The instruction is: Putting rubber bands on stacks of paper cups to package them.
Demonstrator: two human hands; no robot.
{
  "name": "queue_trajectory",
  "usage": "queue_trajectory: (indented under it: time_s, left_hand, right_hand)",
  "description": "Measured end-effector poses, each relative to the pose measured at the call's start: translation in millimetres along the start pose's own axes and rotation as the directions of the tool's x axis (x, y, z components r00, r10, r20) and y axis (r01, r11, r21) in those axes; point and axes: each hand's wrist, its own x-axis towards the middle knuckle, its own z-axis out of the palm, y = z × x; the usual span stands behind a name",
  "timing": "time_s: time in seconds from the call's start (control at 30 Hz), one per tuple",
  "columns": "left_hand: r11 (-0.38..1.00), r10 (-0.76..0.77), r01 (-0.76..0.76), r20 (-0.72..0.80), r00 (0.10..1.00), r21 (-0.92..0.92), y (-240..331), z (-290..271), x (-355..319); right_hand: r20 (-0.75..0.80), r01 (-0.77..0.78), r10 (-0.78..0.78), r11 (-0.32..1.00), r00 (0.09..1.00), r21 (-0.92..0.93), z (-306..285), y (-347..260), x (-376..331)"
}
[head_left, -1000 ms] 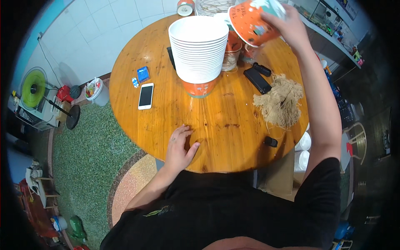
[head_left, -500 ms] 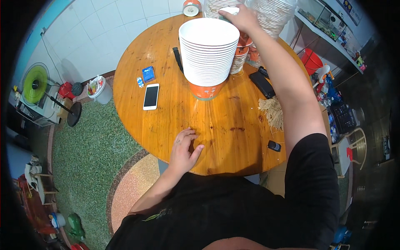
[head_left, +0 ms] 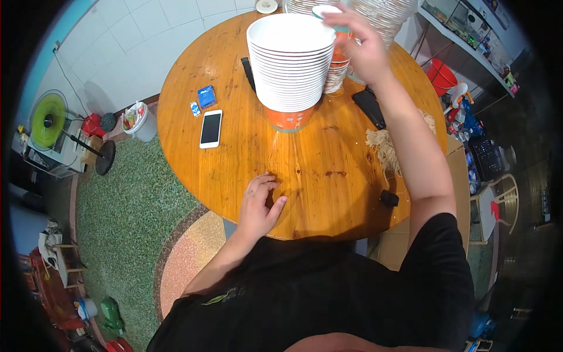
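Note:
A tall stack of white paper buckets [head_left: 290,79], with an orange printed bottom one, stands toward the far side of the round wooden table. My right hand [head_left: 365,50] is raised just right of the stack's rim, fingers apart and nothing in them. Beyond its fingertips is a smaller paper cup [head_left: 326,10] with a white inside, atop an orange stack. Cups with orange sides [head_left: 336,73] stand partly hidden behind the bucket stack. By the table's near edge rests my left hand [head_left: 258,205], fingers loosely bent and apart, holding nothing.
On the wooden table [head_left: 234,176] lie a white phone [head_left: 210,129], a blue packet [head_left: 206,97], a black pouch [head_left: 369,108], beige strings [head_left: 384,146] and a small black object [head_left: 389,198]. Plastic-wrapped stacks [head_left: 381,17] stand at the back. A green fan [head_left: 49,120] stands left.
My right hand has drawn back from the small cup at the back toward me, its fingers spreading. My left hand stays on the table. The view has shifted slightly.

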Motion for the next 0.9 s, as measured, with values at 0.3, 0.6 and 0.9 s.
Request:
queue_trajectory:
  time_s: [0.3, 0.6, 0.9]
  left_hand:
    - [0.999, 0.01, -0.011, 0.024, 1.0, 0.035, 3, 0, -5]
    - [0.998, 0.027, -0.027, 0.0, 1.0, 0.061, 3, -1, -6]
    - [0.996, 0.032, -0.033, 0.018, 0.999, 0.083, 1, 2, -7]
  right_hand:
    - [0.224, -0.216, 0.304, 0.914, 0.926, -0.344, 36, -84, 13]
    - [0.273, -0.43, 0.529, 0.833, 0.803, -0.348, 38, -106, 41]
    - [-0.017, -0.1, 0.106, 0.855, 0.994, -0.509, 44, -95, 28]
